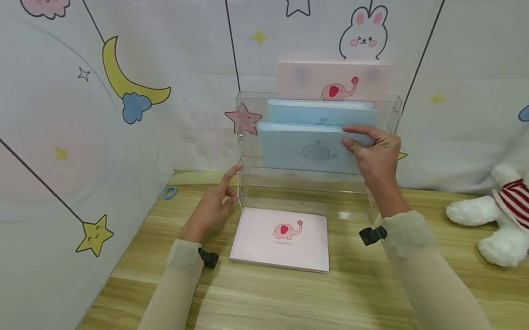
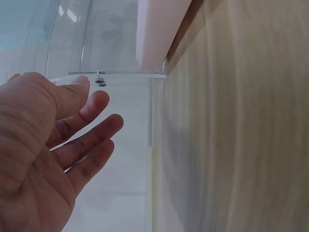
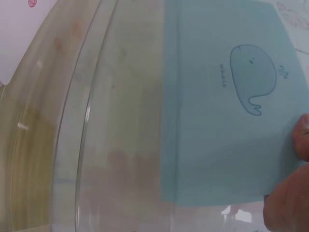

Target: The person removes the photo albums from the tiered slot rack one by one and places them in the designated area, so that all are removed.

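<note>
My right hand pinches the upper right edge of the front blue notebook, which bears a whale drawing. In the right wrist view this notebook stands in a clear acrylic rack. A second blue notebook stands on the tier behind, and a pink elephant notebook rises at the back. My left hand is at the rack's left side, index finger extended against its edge. In the left wrist view the other fingers of the left hand are relaxed, holding nothing.
A pink elephant notebook lies flat on the wooden table before the rack. A blue ring lies left of the rack. At the right sits a white plush bear in a striped shirt. Printed cloth hangs behind.
</note>
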Demonstrator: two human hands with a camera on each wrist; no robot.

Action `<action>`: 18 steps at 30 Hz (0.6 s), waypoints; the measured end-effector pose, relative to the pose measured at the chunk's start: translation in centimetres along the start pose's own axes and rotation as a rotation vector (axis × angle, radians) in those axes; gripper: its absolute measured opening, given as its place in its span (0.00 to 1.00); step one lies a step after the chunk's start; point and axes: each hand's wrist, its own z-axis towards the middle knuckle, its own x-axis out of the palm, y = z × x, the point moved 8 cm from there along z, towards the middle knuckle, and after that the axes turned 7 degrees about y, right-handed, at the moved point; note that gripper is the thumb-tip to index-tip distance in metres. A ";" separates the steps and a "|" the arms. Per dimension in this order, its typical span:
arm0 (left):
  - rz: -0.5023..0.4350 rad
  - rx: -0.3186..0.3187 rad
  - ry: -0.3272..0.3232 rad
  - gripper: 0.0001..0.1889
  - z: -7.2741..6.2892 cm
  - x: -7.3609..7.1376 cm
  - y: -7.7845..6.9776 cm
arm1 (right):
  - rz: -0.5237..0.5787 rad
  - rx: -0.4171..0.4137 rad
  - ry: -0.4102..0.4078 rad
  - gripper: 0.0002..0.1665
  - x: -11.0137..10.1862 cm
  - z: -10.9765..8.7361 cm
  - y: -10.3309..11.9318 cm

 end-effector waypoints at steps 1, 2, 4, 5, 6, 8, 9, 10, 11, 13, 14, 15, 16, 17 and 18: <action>0.002 -0.001 0.000 0.51 0.0 0.0 0.0 | 0.005 0.000 -0.002 0.11 -0.1 0.0 0.1; 0.004 -0.002 0.001 0.51 0.0 0.0 0.0 | 0.008 0.000 -0.005 0.11 -0.2 0.0 0.1; 0.008 -0.002 0.001 0.51 0.0 0.0 0.0 | 0.013 -0.002 -0.014 0.11 -0.4 0.0 0.3; 0.008 -0.001 0.000 0.51 0.0 0.0 0.1 | 0.016 -0.004 -0.018 0.11 -0.5 0.0 0.4; 0.009 0.000 -0.002 0.51 0.0 0.0 0.1 | 0.015 -0.005 -0.021 0.11 -0.6 0.0 0.5; 0.008 0.001 -0.004 0.51 0.1 0.0 0.1 | 0.012 -0.005 -0.028 0.11 -0.8 0.0 0.7; 0.008 0.003 -0.005 0.51 0.1 0.0 0.1 | 0.013 -0.005 -0.031 0.11 -0.8 0.0 0.8; 0.008 0.005 -0.005 0.51 0.1 0.0 0.1 | 0.016 -0.004 -0.034 0.11 -0.9 0.0 0.9; 0.008 0.007 -0.006 0.51 0.1 0.0 0.0 | 0.016 -0.002 -0.036 0.11 -1.0 0.1 1.0; 0.009 0.013 -0.007 0.51 0.1 0.0 0.0 | 0.024 0.005 -0.042 0.11 -1.2 0.1 1.2; 0.010 0.013 -0.008 0.51 0.1 0.0 -0.1 | 0.029 0.007 -0.043 0.11 -1.2 0.1 1.3; 0.010 0.015 -0.008 0.51 0.1 0.0 -0.1 | 0.034 0.011 -0.043 0.11 -1.3 0.1 1.3; 0.009 0.015 -0.008 0.51 0.1 0.0 -0.1 | 0.039 0.013 -0.043 0.11 -1.4 0.1 1.4; 0.011 0.018 -0.010 0.51 0.1 0.0 -0.1 | 0.040 0.014 -0.043 0.12 -1.4 0.0 1.4; 0.011 0.019 -0.010 0.51 0.1 0.0 -0.1 | 0.044 0.017 -0.043 0.12 -1.5 -0.1 1.5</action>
